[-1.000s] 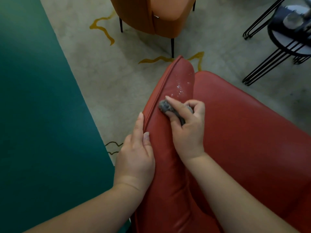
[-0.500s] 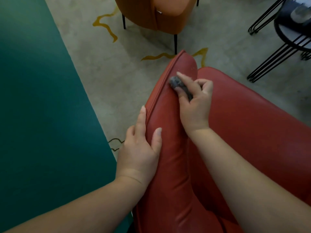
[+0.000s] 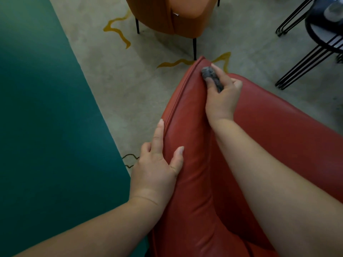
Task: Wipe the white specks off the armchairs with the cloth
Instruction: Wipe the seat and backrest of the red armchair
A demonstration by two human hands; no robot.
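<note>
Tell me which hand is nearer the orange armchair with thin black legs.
Right. The right hand wipes at the red leather armrest's far tip, just short of the orange armchair; the left hand rests farther back.

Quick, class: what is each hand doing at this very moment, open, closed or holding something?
Left hand: open, fingers straight, resting on the red armchair arm.
Right hand: closed, gripping the grey cloth against the arm's far tip.

A black wire-legged side table [image 3: 323, 37] stands on the patterned carpet [image 3: 111, 86].
</note>
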